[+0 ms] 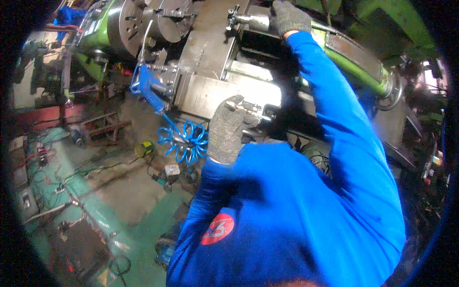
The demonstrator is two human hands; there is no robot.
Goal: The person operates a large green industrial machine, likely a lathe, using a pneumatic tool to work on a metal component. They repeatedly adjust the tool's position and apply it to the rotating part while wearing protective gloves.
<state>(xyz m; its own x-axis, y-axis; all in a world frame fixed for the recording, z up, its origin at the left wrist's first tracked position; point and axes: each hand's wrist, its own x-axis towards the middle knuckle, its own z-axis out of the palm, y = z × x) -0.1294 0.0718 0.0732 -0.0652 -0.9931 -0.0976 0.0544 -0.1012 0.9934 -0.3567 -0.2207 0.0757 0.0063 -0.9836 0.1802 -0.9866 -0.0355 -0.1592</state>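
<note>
My left hand (226, 131), in a grey knit glove, is closed on a metal crank handle (257, 111) at the near end of the lathe's carriage (203, 93). The glove hides part of the handle. Farther off and to the right, my right hand (290, 20), gloved alike, lies over the tailstock (330, 29) behind its bright quill (256, 21). Its fingers curl over the far side, so what they grip is hidden. A chuck with a cross-shaped key-like end (233, 20) sits at the quill's tip.
The round lathe chuck (167, 21) stands far left. A blue air gun (148, 86) with a coiled blue hose (184, 142) hangs at the carriage's left side. A tailstock handwheel (394, 91) is at right. Cables and a metal frame (105, 129) lie on the green floor.
</note>
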